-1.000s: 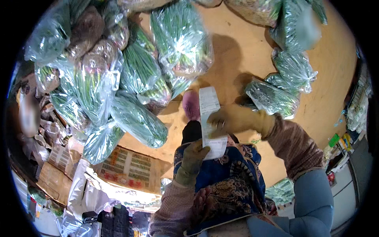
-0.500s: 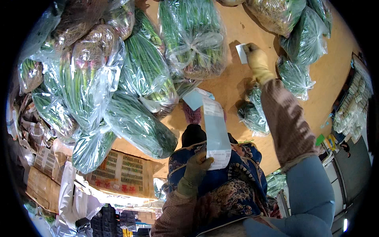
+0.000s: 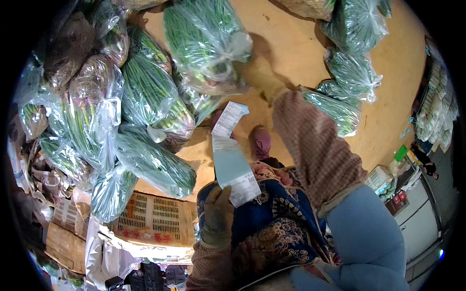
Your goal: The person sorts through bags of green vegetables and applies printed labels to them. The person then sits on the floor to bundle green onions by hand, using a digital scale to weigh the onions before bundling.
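My gloved left hand [image 3: 217,208] is closed on the lower end of a strip of labels [image 3: 230,162]. The strip, white with print and pale blue, hangs folded in front of my apron. My gloved right hand [image 3: 259,75] is stretched forward, blurred, at the right side of a clear bag of spring onions [image 3: 201,36]. Its fingers cannot be made out against the bag, and no label shows in it. That bag holds green stalks with the roots toward me, and its plastic is gathered in a whitish knot.
Bagged spring onions [image 3: 87,111] are heaped at the left. More green bags [image 3: 335,109] lie on the brown floor [image 3: 286,34] at the right. A yellowish plastic crate [image 3: 155,218] stands near left. My pink shoe [image 3: 261,141] is just past the apron.
My right hand has moved left to the large bag, and the small label seen in it no longer shows. The label strip has swung left with my left hand. The whole view has shifted.
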